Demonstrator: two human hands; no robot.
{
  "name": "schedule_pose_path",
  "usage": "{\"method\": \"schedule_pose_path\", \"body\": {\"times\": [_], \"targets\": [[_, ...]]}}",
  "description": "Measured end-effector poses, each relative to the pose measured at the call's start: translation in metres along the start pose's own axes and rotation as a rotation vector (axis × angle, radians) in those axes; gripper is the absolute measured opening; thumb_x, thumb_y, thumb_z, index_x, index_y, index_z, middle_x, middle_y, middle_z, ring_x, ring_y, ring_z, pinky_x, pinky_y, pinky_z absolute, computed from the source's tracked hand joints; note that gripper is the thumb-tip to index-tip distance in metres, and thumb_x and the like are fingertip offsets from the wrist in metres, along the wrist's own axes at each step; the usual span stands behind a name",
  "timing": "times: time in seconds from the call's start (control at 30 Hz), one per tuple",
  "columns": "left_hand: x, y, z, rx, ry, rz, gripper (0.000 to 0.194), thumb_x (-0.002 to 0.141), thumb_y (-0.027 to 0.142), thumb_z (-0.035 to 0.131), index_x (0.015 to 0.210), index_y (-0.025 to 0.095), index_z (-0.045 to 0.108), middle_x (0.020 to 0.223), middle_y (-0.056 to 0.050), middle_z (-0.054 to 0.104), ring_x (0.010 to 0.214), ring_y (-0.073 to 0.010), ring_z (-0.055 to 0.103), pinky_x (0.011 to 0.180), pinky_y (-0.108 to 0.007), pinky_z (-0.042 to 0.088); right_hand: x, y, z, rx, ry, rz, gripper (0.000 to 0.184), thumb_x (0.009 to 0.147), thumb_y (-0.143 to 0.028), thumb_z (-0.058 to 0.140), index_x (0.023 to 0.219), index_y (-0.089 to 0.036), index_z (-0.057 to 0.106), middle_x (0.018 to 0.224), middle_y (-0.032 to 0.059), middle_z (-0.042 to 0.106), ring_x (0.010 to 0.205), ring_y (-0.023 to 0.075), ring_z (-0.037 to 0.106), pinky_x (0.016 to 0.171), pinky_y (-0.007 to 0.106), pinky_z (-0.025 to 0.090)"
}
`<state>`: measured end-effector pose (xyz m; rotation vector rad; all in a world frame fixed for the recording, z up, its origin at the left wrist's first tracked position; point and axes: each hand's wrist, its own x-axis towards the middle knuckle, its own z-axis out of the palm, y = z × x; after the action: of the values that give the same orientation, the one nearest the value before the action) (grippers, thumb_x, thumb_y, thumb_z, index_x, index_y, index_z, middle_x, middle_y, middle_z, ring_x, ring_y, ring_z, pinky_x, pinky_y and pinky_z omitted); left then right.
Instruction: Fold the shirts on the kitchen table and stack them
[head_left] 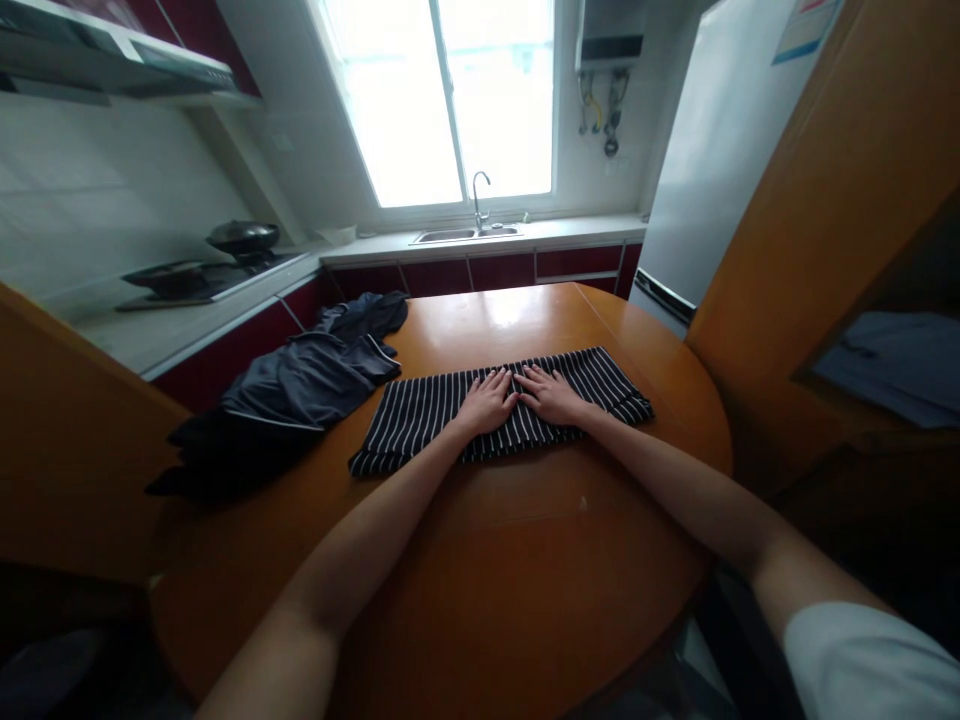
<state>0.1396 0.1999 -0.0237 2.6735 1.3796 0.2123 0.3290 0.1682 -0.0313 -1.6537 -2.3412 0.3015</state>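
A black garment with thin white stripes (420,415) lies folded into a long band across the round wooden table (525,580). My left hand (487,400) rests flat on its middle, fingers stretched out and pointing away from me. Right beside it, my right hand (553,395) also lies flat on the striped cloth, fingers spread. The two hands almost touch at the fingertips. Neither hand grips anything.
A heap of dark grey clothes (300,385) lies on the table's left side, hanging over its edge. Behind are a counter with a stove and wok (241,238), a sink with tap (465,232) under the window, a white fridge (712,170) and a wooden cabinet (847,250) at right.
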Motion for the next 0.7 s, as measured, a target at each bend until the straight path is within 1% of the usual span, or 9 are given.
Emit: {"method": "schedule_pose_path", "body": {"times": [0.13,0.23,0.33,0.4,0.43,0.5,0.57,0.63,0.7], "targets": [[-0.001,-0.002,0.000,-0.004,0.022,0.001,0.063,0.105,0.047,0.030,0.162,0.018,0.030,0.168,-0.009,0.025,0.156,-0.0280,0.020,0.126,-0.052,0.014,0.004,0.026,-0.008,-0.015,0.017,0.159,0.066,0.106,-0.058,0.027,0.160,-0.022,0.034,0.169,0.0110,0.023,0.157,0.0286,0.015,0.124,0.059,0.008],[-0.002,0.001,-0.004,-0.018,0.029,-0.005,0.062,0.105,0.046,0.031,0.161,0.018,0.032,0.167,-0.010,0.028,0.156,-0.0281,0.023,0.126,-0.050,0.015,0.005,0.054,-0.016,-0.032,0.052,0.315,0.064,0.106,-0.056,0.025,0.158,-0.021,0.038,0.169,0.0121,0.024,0.157,0.0297,0.016,0.124,0.058,0.006],[-0.003,0.004,-0.006,-0.032,0.035,-0.016,0.060,0.105,0.045,0.033,0.160,0.019,0.034,0.167,-0.009,0.030,0.155,-0.0273,0.024,0.126,-0.049,0.016,-0.002,0.084,-0.027,-0.029,0.136,0.498,0.060,0.106,-0.052,0.033,0.156,-0.021,0.042,0.168,0.0121,0.028,0.156,0.0296,0.019,0.124,0.056,0.009],[-0.004,0.005,-0.007,-0.044,0.041,-0.022,0.060,0.105,0.044,0.035,0.159,0.019,0.036,0.166,-0.009,0.032,0.155,-0.0271,0.024,0.126,-0.049,0.016,-0.009,0.099,-0.036,-0.024,0.203,0.609,0.055,0.105,-0.047,0.039,0.151,-0.018,0.049,0.164,0.0150,0.036,0.153,0.0313,0.027,0.123,0.056,0.016],[-0.004,0.005,-0.007,-0.052,0.049,-0.022,0.060,0.104,0.044,0.036,0.158,0.018,0.037,0.165,-0.010,0.033,0.155,-0.0272,0.025,0.126,-0.049,0.016,-0.012,0.105,-0.041,-0.023,0.233,0.653,0.053,0.104,-0.043,0.041,0.147,-0.016,0.053,0.160,0.0179,0.042,0.150,0.0324,0.033,0.122,0.055,0.021],[-0.005,0.005,-0.010,-0.072,0.075,-0.013,0.060,0.103,0.044,0.040,0.157,0.016,0.040,0.164,-0.011,0.036,0.155,-0.0277,0.026,0.126,-0.049,0.017,-0.018,0.113,-0.052,-0.030,0.284,0.717,0.048,0.102,-0.034,0.042,0.141,-0.010,0.058,0.148,0.0237,0.053,0.142,0.0341,0.044,0.116,0.051,0.033],[-0.007,0.007,-0.013,-0.086,0.106,0.013,0.061,0.102,0.045,0.043,0.155,0.015,0.043,0.163,-0.012,0.037,0.154,-0.0288,0.026,0.126,-0.051,0.016,-0.022,0.116,-0.061,-0.026,0.326,0.768,0.044,0.100,-0.029,0.046,0.136,-0.009,0.061,0.138,0.0255,0.060,0.133,0.0350,0.053,0.109,0.048,0.042],[-0.008,0.013,-0.014,-0.092,0.125,0.052,0.062,0.101,0.046,0.043,0.154,0.015,0.044,0.163,-0.012,0.037,0.155,-0.0291,0.026,0.126,-0.051,0.016,-0.025,0.117,-0.068,-0.005,0.337,0.805,0.040,0.096,-0.029,0.054,0.129,-0.009,0.065,0.129,0.0256,0.065,0.125,0.0363,0.060,0.102,0.048,0.048],[-0.010,0.021,-0.013,-0.095,0.120,0.091,0.063,0.102,0.050,0.041,0.155,0.016,0.044,0.164,-0.011,0.036,0.155,-0.0284,0.024,0.126,-0.050,0.016,-0.028,0.118,-0.072,0.028,0.322,0.825,0.035,0.089,-0.029,0.064,0.116,-0.009,0.071,0.119,0.0263,0.069,0.116,0.0380,0.065,0.095,0.048,0.051]]}}
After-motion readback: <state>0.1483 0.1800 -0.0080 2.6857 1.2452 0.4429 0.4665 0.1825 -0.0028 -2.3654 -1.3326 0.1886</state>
